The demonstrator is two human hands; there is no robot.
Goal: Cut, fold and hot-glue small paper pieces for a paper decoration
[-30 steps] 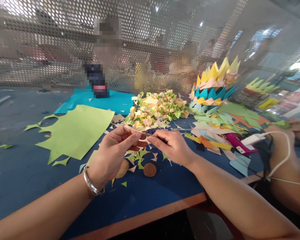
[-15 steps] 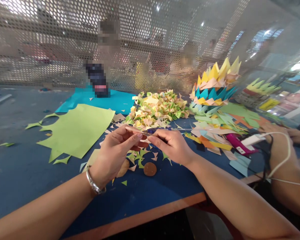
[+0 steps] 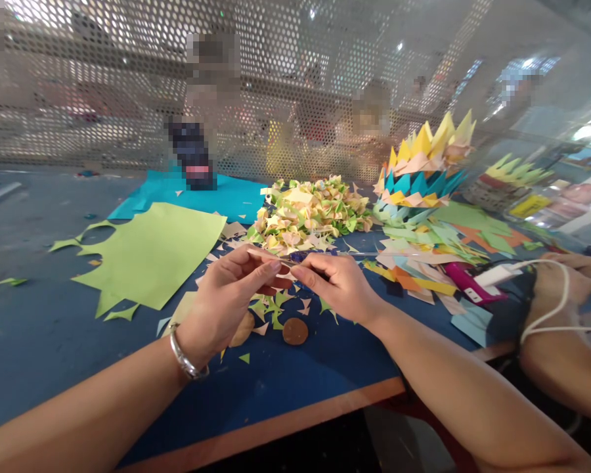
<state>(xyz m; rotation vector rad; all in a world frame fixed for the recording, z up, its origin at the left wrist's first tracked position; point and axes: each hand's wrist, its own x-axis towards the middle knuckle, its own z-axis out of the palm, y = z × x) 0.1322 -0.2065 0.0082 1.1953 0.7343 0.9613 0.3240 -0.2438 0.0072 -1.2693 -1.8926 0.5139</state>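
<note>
- Pinching a thin piece, my left hand keeps thumb and forefinger together; I cannot tell its material.
- My right hand is pinching at its other end.
- This piece is above the bench, in front of the pile of paper bits.
- Below my hands, a brown disc lies near green scraps.

The paper heap lies on the table, right of the sheets.
</note>
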